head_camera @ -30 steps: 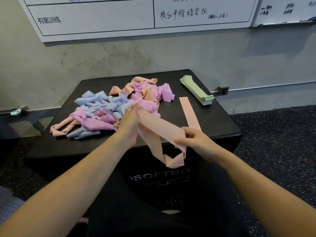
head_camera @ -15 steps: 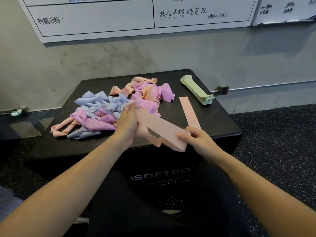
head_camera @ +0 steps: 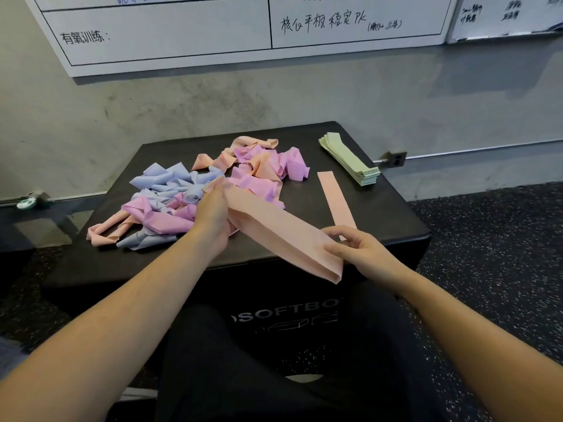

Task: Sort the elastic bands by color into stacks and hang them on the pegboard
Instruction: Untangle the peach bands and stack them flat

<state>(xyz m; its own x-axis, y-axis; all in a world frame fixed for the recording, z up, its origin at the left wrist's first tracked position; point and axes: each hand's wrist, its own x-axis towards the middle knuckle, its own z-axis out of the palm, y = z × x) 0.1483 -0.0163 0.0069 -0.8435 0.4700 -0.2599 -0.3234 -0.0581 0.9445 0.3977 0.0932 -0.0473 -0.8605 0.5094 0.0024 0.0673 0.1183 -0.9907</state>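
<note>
A peach elastic band (head_camera: 283,236) is stretched flat between my hands above the black box's near edge. My left hand (head_camera: 213,217) grips its far end beside the pile. My right hand (head_camera: 359,251) pinches its near end. A tangled pile of blue, pink and peach bands (head_camera: 195,193) covers the left and middle of the box top. One flattened peach band (head_camera: 335,196) lies alone to the right of the pile. A neat stack of green bands (head_camera: 350,159) sits at the back right corner. No pegboard is in view.
The black soft box (head_camera: 380,214) stands against a grey wall with whiteboards (head_camera: 170,32) above. A wall socket (head_camera: 397,159) sits low on the right. Speckled dark floor (head_camera: 493,245) lies to the right. A small object (head_camera: 26,203) lies by the wall at the left.
The peach band hung twisted and looped below my hands; now it is pulled out flat and straight between them. My right hand moved slightly right and toward me.
</note>
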